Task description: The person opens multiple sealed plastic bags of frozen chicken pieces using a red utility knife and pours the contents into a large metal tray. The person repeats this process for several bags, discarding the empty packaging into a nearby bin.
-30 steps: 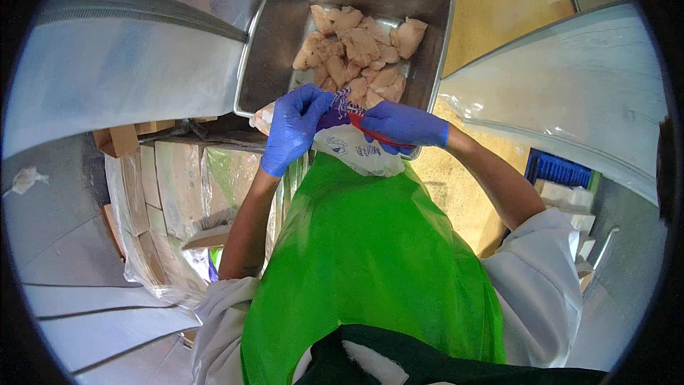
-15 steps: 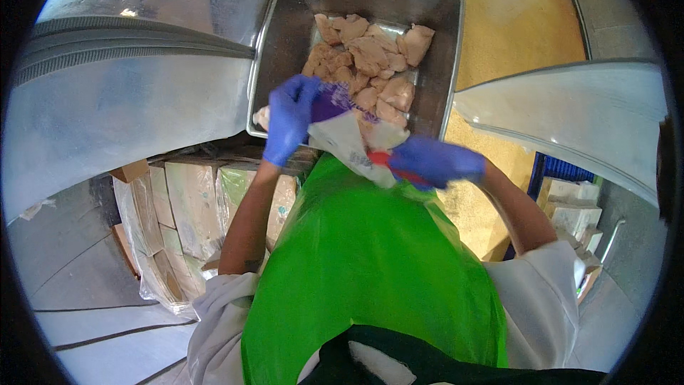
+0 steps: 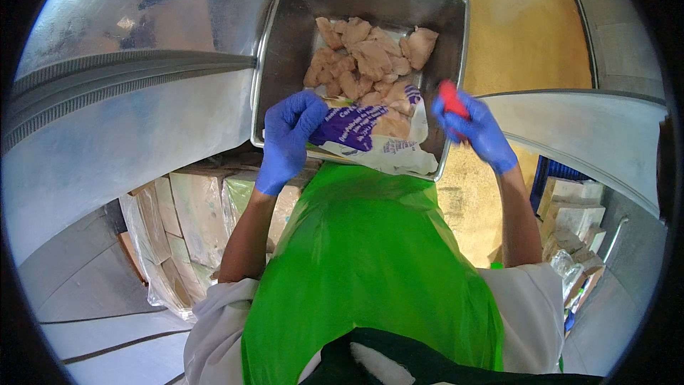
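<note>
My left hand [image 3: 291, 135], in a blue glove, is closed on the left edge of a purple and white printed plastic bag [image 3: 349, 128]. The bag spreads across the near side of a deep metal tub [image 3: 285, 28]. Pale raw chicken pieces [image 3: 370, 57] lie on the tub's floor, and more pale meat shows at the bag's right part; whether through clear film or an opening I cannot tell. Beside the tub's right rim, my gloved right hand [image 3: 477, 132] is raised, closed round a red-handled tool [image 3: 452, 100]. Its blade or tip, if any, cannot be made out.
Metal panels [image 3: 142, 107] with a dark ribbed strip stand left of the tub. A pale curved panel [image 3: 570, 117] borders it on the right, above a yellowish floor [image 3: 520, 36]. Plastic-wrapped cartons [image 3: 189, 214] are stacked lower left, and boxes [image 3: 570, 207] lower right.
My right hand has swung up and right, away from the bag, with the red-handled tool. The bag, gathered before, now lies spread wider. My left hand keeps hold and has shifted slightly nearer.
</note>
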`<state>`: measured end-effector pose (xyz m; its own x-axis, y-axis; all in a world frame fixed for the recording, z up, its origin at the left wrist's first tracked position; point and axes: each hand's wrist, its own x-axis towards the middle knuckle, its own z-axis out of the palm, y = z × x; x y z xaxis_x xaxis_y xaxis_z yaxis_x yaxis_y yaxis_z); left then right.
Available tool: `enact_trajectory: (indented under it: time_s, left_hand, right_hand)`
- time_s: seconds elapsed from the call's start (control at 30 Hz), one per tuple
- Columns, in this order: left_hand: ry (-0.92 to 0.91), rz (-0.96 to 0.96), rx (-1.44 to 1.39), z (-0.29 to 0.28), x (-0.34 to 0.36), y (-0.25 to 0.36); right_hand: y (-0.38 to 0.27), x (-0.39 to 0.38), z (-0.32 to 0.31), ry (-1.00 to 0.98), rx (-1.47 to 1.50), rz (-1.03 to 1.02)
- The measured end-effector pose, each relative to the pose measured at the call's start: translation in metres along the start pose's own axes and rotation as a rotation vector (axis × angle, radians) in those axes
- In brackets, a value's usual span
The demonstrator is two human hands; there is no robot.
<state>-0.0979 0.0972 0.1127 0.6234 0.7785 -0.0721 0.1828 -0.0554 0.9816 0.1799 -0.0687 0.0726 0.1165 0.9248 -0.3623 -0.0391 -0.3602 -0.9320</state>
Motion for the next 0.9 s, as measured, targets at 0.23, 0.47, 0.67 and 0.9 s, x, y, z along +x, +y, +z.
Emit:
enact_trajectory:
  time_s: [0.23, 0.47, 0.67, 0.9]
  left_hand:
    - [0.100, 0.081, -0.009, -0.010, 0.007, 0.055]
    - [0.511, 0.006, -0.027, -0.043, 0.013, 0.041]
    - [0.535, -0.181, -0.231, -0.078, 0.017, -0.040]
    - [0.090, -0.389, -0.084, -0.025, 0.082, -0.049]
  right_hand:
    - [0.014, 0.078, 0.034, -0.345, 0.136, -0.146]
    - [0.037, 0.057, 0.055, -0.257, -0.251, -0.120]
    - [0.001, 0.026, 0.047, -0.055, -0.071, -0.025]
    - [0.025, 0.126, -0.029, 0.496, -0.681, -0.419]
